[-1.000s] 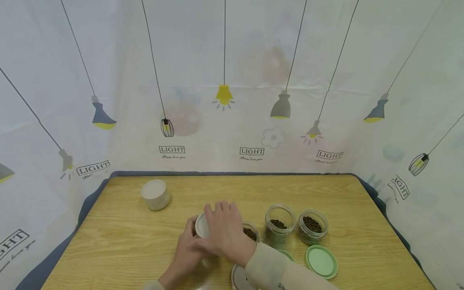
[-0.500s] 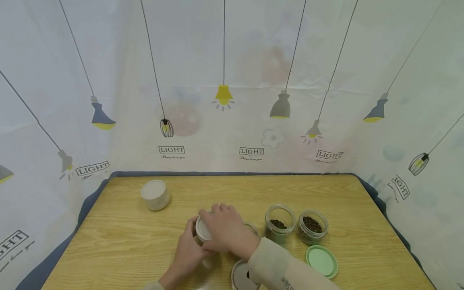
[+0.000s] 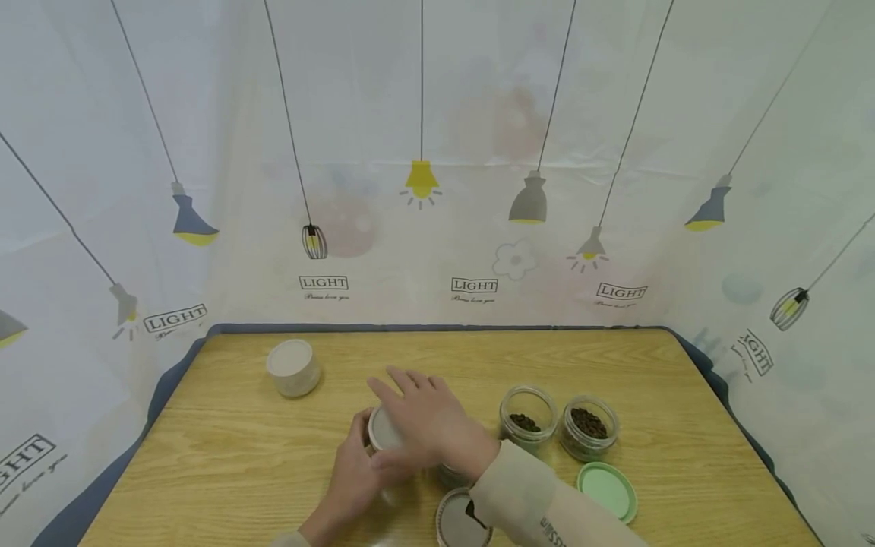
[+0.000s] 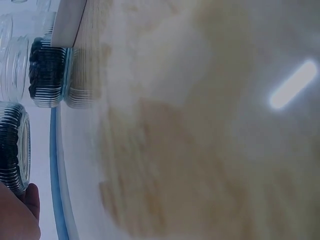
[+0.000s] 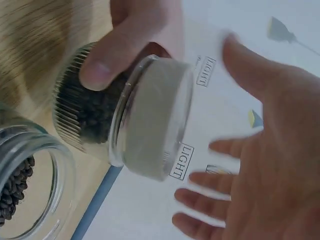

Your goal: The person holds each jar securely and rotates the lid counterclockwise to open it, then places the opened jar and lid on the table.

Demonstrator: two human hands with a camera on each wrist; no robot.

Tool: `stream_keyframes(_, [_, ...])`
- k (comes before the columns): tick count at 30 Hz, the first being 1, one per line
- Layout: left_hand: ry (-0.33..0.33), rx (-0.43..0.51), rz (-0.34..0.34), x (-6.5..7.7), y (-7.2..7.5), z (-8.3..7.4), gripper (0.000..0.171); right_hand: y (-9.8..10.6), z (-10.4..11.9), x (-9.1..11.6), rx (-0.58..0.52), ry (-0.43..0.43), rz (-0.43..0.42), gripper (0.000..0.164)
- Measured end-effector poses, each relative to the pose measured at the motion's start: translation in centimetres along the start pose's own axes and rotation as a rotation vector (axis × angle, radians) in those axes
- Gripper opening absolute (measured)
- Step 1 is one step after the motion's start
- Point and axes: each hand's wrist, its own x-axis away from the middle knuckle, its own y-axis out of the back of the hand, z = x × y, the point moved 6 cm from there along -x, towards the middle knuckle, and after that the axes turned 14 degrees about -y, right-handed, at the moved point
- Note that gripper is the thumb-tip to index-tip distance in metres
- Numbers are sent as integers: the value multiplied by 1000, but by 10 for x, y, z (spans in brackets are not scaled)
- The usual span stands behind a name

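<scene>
My left hand (image 3: 352, 471) grips a ribbed glass jar (image 5: 92, 107) full of dark beans, its thumb lying along the ribbed side in the right wrist view. A whitish lid (image 5: 157, 117) covers the jar's mouth. My right hand (image 5: 270, 150) faces the lid with fingers straight and spread, a gap showing between palm and lid in the right wrist view. From the head, the right hand partly covers the lid. Beside the held jar stands an open glass jar (image 5: 15, 192) with beans inside; the right arm hides much of it in the head view.
Two open jars, a taller one (image 3: 529, 414) and a shorter one (image 3: 591, 425), hold beans on the right. A green lid (image 3: 607, 492) lies in front of them. A whitish-lidded container (image 3: 294, 368) stands back left. Near the front edge is a round pale-topped piece (image 3: 461, 520).
My right hand, curled over the lid before, has loosened; its fingers have straightened and spread away from it. The left hand and jar have stayed in place.
</scene>
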Motion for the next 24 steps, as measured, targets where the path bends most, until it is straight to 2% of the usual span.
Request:
stream_keyframes(4, [8, 26, -3, 2, 0, 0, 90, -3, 0, 0, 65, -103, -69, 97])
stream_keyframes(8, [-21, 27, -23, 3, 0, -1, 89, -11, 1, -2, 137, -166, -86, 99])
stream_keyframes(11, [-57, 44, -36, 3, 0, -2, 89, -16, 2, -4, 167, -179, -83, 100])
stream_keyframes(16, [-112, 6, -34, 2, -1, -4, 86, -21, 2, -4, 211, -169, -96, 96])
stream_keyframes(20, [-84, -32, -19, 2, -1, -3, 89, -22, 2, -4, 210, -165, -94, 88])
stream_keyframes(24, [-52, -51, 6, 2, -2, -1, 91, -22, 0, -4, 163, -162, -51, 74])
